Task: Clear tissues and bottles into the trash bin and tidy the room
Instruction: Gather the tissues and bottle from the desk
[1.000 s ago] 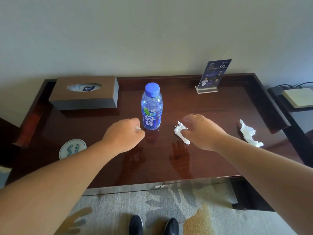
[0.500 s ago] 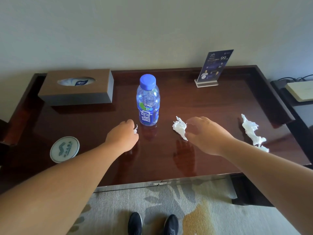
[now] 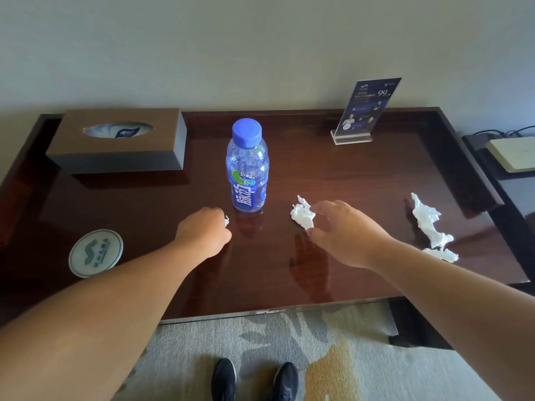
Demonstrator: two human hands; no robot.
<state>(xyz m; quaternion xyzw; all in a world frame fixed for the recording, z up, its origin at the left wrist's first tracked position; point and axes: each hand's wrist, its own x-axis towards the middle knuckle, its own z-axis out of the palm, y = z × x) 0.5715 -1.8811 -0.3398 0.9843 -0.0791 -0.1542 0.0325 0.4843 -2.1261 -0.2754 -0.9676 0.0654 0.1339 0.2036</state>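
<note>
A blue-capped plastic bottle (image 3: 249, 175) stands upright in the middle of the dark wooden desk (image 3: 362, 175). My left hand (image 3: 202, 235) is curled into a fist just left of the bottle's base, and a small white tissue scrap (image 3: 226, 220) pokes out of it. My right hand (image 3: 344, 235) pinches a crumpled white tissue (image 3: 301, 215) between thumb and fingers, right of the bottle. A longer crumpled tissue (image 3: 428, 221) lies near the desk's right edge, with a small piece (image 3: 440, 254) beside it. No trash bin is in view.
A brown tissue box (image 3: 115, 140) sits at the back left, a round coaster (image 3: 95, 253) at the front left, and an acrylic sign stand (image 3: 364, 111) at the back right. A low side table with a white device (image 3: 512, 154) adjoins on the right. My shoes (image 3: 254, 380) stand on carpet.
My right fingers and thumb have drawn in on the tissue and bunched it up. My left fist has pulled back slightly from the bottle. The view has shifted a little.
</note>
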